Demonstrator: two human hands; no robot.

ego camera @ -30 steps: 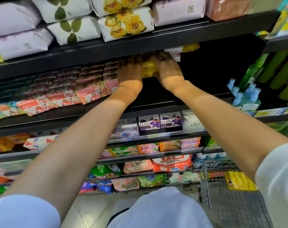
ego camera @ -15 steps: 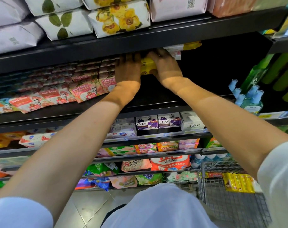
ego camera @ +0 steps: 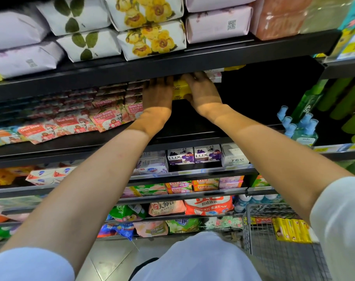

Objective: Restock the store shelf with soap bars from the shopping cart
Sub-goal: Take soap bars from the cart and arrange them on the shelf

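Observation:
Both my arms reach up into a dark store shelf (ego camera: 193, 136). Between my hands is a stack of yellow soap bars (ego camera: 180, 90), set deep on that shelf. My left hand (ego camera: 158, 94) lies flat against the stack's left side with its fingers straight. My right hand (ego camera: 203, 92) curls round the stack's right side and front. The fingertips of both hands are hidden in shadow under the shelf above. More yellow soap bars (ego camera: 290, 231) lie in the wire shopping cart (ego camera: 247, 230) at the lower right.
Red Goat Soap packs (ego camera: 103, 116) fill the same shelf to the left of my hands. Blue-capped bottles (ego camera: 302, 128) stand at its right end. Wrapped floral packs (ego camera: 152, 40) sit on the shelf above. LUX boxes (ego camera: 180, 156) line the shelf below.
Both hands have stayed on the yellow soap stack and pushed slightly deeper into the shelf. The view has shifted a little.

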